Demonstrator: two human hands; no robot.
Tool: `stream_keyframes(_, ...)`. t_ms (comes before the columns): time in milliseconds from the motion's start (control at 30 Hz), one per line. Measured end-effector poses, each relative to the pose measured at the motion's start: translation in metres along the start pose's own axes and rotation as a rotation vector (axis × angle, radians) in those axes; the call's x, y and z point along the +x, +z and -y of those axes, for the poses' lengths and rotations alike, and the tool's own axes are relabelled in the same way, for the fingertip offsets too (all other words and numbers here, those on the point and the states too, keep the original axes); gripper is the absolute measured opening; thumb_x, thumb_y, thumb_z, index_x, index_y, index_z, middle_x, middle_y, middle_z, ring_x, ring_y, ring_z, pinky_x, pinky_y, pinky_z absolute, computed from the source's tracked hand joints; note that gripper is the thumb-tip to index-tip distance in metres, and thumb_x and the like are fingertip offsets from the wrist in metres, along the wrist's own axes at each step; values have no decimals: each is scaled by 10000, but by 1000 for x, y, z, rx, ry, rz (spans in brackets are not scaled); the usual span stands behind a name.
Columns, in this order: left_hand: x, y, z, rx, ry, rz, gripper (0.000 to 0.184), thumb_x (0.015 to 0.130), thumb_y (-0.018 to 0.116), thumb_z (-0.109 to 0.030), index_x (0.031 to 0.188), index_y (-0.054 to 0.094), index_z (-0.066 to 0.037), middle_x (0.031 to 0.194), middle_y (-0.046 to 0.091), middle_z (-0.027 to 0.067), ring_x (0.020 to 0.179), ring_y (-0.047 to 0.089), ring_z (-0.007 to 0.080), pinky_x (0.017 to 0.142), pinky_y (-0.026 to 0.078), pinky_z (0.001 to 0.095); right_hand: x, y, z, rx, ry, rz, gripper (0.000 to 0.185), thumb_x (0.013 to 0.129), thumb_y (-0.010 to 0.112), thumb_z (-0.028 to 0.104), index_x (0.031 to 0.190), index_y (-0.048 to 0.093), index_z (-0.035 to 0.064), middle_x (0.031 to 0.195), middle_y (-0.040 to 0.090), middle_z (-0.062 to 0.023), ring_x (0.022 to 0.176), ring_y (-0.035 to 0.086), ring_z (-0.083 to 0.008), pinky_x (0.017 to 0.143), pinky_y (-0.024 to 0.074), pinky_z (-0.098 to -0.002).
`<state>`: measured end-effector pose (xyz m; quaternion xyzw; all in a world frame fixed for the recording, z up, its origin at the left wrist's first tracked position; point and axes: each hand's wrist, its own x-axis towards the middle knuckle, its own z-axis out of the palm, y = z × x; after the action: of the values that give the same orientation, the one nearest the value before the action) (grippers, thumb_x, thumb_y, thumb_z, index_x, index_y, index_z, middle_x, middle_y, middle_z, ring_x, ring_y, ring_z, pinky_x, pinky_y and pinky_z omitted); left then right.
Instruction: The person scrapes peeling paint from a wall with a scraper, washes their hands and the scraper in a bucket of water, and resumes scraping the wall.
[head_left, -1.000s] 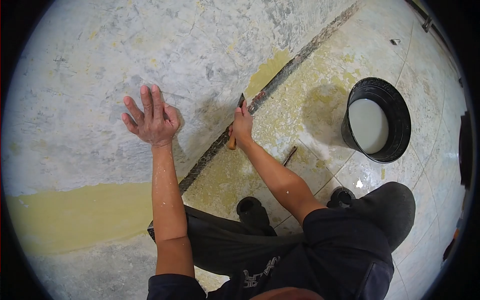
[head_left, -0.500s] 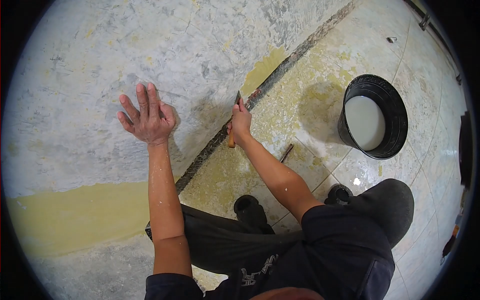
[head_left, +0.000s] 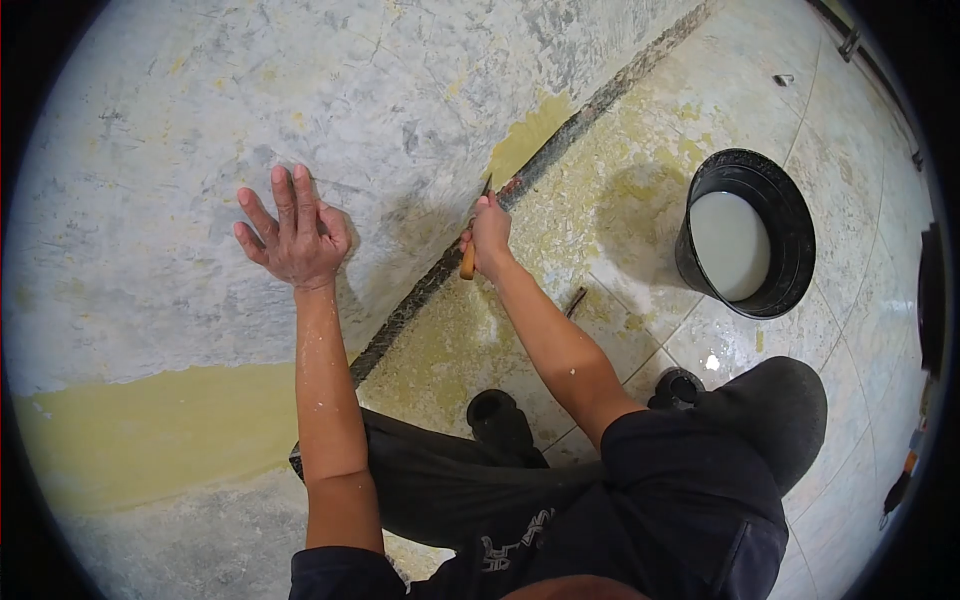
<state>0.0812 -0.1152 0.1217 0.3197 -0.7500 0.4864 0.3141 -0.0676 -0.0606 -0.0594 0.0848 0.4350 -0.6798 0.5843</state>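
My left hand point(head_left: 300, 240) lies against the mottled grey-white wall point(head_left: 200, 200) with its fingers spread. My right hand point(head_left: 488, 235) is wrapped round the wooden handle of a scraper point(head_left: 468, 262), whose dark blade points up past my fingers. The blade tip is at the lower end of a yellow paint patch point(head_left: 535, 130), just above the dark strip point(head_left: 410, 308) where wall meets floor. A broad yellow band point(head_left: 160, 430) covers the wall at the lower left.
A black bucket point(head_left: 800, 250) of whitish liquid stands on the tiled floor at the right. A thin dark tool point(head_left: 576, 302) lies near my right forearm. Paint flakes litter the floor beside the strip. My feet and knees are at the bottom.
My right hand has moved slightly up and right along the wall's lower edge with the scraper. My left hand stays on the wall. The whole view has shifted slightly.
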Motion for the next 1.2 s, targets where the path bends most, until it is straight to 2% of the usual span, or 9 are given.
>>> stream_keyframes(300, -1, 1, -1, -3, 1, 5, 506, 818, 505, -224, 1321, 559, -219, 1469, 402, -65, 1424, 247, 264, 1162, 57, 393, -19, 3, -18, -153, 31, 109, 525, 1006, 355, 327, 1495, 241, 172, 764, 482, -63, 482, 465, -169, 406, 423, -326)
stream_keyframes(400, -1, 1, 1, -4, -6, 1, 507, 819, 502, -222, 1323, 557, -222, 1470, 400, -65, 1424, 247, 264, 1162, 56, 396, -22, 5, -19, -145, 22, 108, 545, 1006, 382, 288, 1505, 203, 165, 664, 393, -5, 459, 427, -132, 401, 395, -311)
stream_keyframes(467, 0, 1, 0, -16, -4, -9, 507, 820, 500, -220, 1325, 555, -223, 1471, 399, -65, 1424, 247, 264, 1161, 55, 397, -21, 7, -29, -137, -88, 90, 541, 1002, 400, 276, 1502, 227, 163, 669, 409, -3, 465, 432, -128, 402, 394, -300)
stream_keyframes(667, -1, 2, -1, 13, -2, 7, 514, 827, 489, -221, 1338, 541, -227, 1471, 399, -63, 1423, 248, 264, 1164, 59, 404, -14, 6, -39, 19, -191, 40, 509, 993, 434, 261, 1479, 307, 172, 663, 414, 1, 461, 430, -124, 402, 396, -286)
stream_keyframes(800, 0, 2, 0, -7, -1, -6, 513, 825, 482, -217, 1334, 546, -222, 1470, 401, -63, 1423, 247, 267, 1167, 55, 402, -4, 5, -19, 89, -64, -24, 509, 991, 442, 268, 1476, 313, 186, 671, 420, -2, 464, 437, -126, 398, 397, -287)
stream_keyframes(867, -1, 3, -2, -18, -8, -6, 515, 824, 480, -215, 1335, 545, -221, 1469, 402, -62, 1424, 247, 267, 1168, 52, 400, -12, 11, -18, -22, 48, -53, 505, 989, 456, 271, 1470, 325, 192, 673, 426, -7, 461, 448, -130, 385, 395, -296)
stream_keyframes(967, -1, 4, -2, 21, -7, -3, 553, 778, 485, -223, 1326, 557, -222, 1483, 381, -61, 1421, 249, 289, 1169, 50, 420, -25, 16, -51, 10, -30, 69, 504, 987, 452, 291, 1465, 332, 185, 667, 431, -18, 448, 456, -137, 368, 392, -304)
stream_keyframes(1133, -2, 3, 2, 19, 25, -18, 545, 783, 480, -213, 1323, 559, -223, 1484, 378, -62, 1419, 254, 290, 1169, 58, 420, 10, 5, -26, 24, -91, -59, 515, 986, 420, 308, 1473, 313, 179, 643, 417, -20, 453, 448, -143, 401, 408, -321)
stream_keyframes(1200, -2, 3, 2, 10, 17, -24, 542, 786, 478, -213, 1322, 560, -224, 1484, 377, -62, 1419, 254, 290, 1169, 62, 419, 19, -3, -12, 43, -27, -66, 519, 988, 415, 301, 1478, 302, 176, 611, 399, -12, 457, 446, -142, 411, 407, -329)
